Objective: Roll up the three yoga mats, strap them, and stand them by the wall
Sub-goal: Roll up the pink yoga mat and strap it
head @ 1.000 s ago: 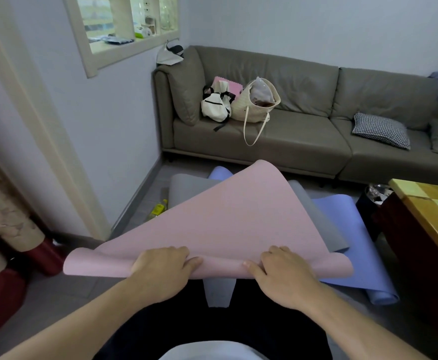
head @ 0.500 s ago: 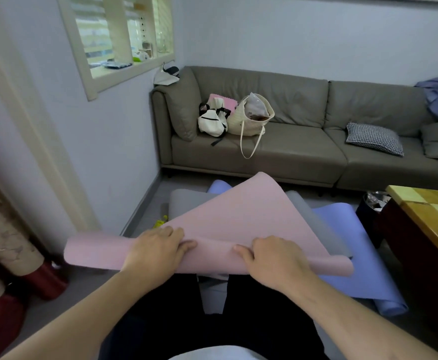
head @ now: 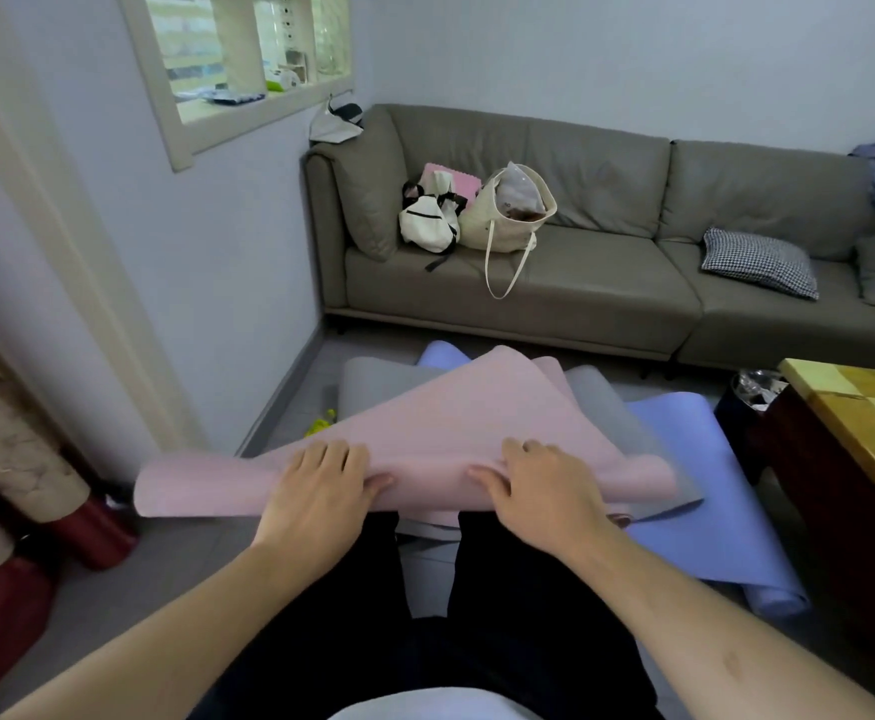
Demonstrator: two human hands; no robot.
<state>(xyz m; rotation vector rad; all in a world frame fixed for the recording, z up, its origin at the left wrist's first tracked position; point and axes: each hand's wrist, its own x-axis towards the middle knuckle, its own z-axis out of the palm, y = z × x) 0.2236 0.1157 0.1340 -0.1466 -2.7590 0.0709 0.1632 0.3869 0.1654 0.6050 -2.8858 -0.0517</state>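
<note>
Pretty soft, even indoor light, a bit dim overall. The window (head: 248, 59) up top left is the brightest spot and looks washed out. Shadows are faint. Wide-angle lens bends the door frame (head: 56, 210) and stretches the forearms at the bottom. Edges look smeary, especially far left; the sofa (head: 581, 283) is reasonably sharp.

No legible text, labels, brand marks, numbers or signs appear on any surface in view; small items are too blurred to read.
</note>
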